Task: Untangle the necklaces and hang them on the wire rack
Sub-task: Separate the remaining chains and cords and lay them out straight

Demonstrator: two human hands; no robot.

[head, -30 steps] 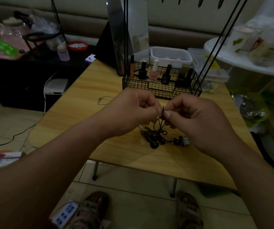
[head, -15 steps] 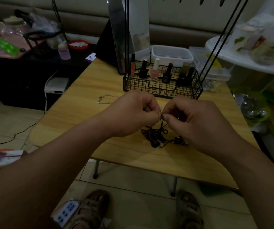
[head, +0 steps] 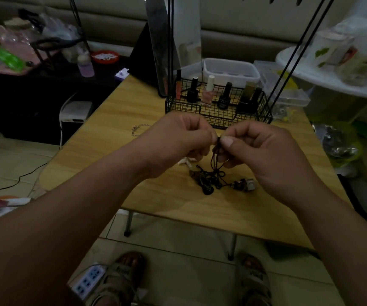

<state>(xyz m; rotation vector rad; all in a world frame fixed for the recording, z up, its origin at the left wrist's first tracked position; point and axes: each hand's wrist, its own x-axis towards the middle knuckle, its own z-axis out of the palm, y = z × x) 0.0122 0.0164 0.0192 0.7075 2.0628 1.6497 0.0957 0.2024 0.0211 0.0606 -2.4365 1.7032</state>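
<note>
Left hand (head: 184,140) and right hand (head: 259,151) are both pinching black cords of the tangled necklaces (head: 213,180), whose bundle is trailing onto the table (head: 111,120). Pulling apart is probably risking tightening the knot or snagging pendants.

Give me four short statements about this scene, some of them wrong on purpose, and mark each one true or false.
1. The left hand and the right hand both pinch the black cords. True.
2. The silver chain hangs on the rack. False: it lies on the table, left of the left hand.
3. The wire basket holds nail polish bottles. True.
4. The whole tangle is lifted off the table. False: its pendants rest on the table.
</note>
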